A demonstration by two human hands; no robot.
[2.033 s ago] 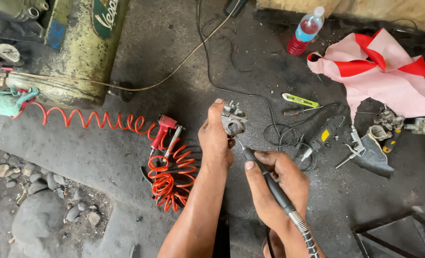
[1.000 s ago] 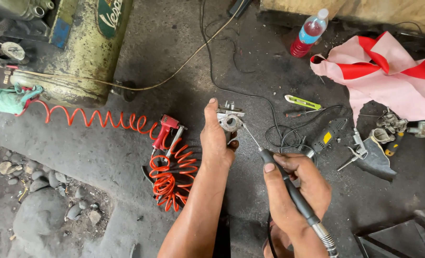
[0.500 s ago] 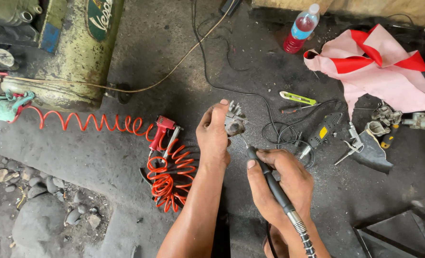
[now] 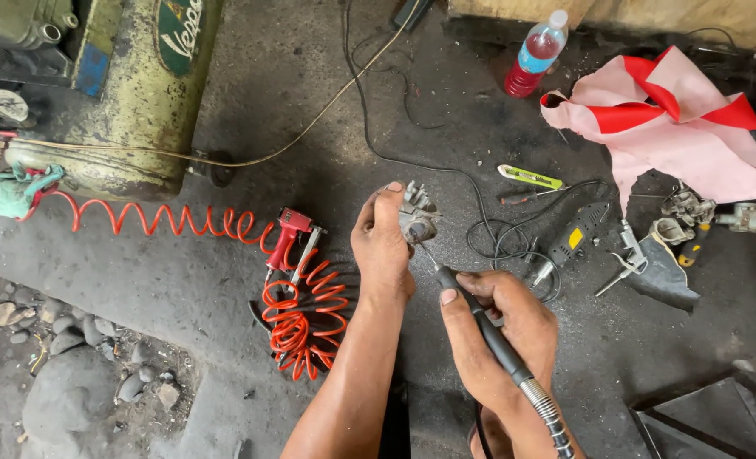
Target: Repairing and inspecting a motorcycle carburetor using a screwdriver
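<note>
Left hand [image 4: 384, 242] is closed around a small grey metal part [image 4: 415, 217], looks like a carburettor body, held up off the floor at mid-frame. Right hand [image 4: 501, 331] is wrapped around a black rotary tool handpiece [image 4: 480, 319], gripped like a pen; its thin bit runs up and touches the underside of the metal part. A ribbed metal flex shaft [image 4: 548, 416] leaves the handpiece toward the bottom edge.

Around it, all on the dark concrete floor [image 4: 225, 280]:
- red coiled air hose [image 4: 297, 319] just left of the left forearm, with a red air blow gun [image 4: 291, 231] at its top end; the coil stretches left toward a teal rag [image 4: 12, 189]
- worn green-yellow compressor tank [image 4: 140, 93] top left
- black and yellow power tool [image 4: 575, 234] right of the hands, black cables [image 4: 497, 242] looped beside it
- green utility knife [image 4: 529, 177] above that
- plastic bottle with red liquid [image 4: 535, 53] top centre-right
- pink and red cloth [image 4: 675, 127] top right, more small metal parts [image 4: 692, 212] below it
- grey stones [image 4: 63, 374] bottom left
</note>
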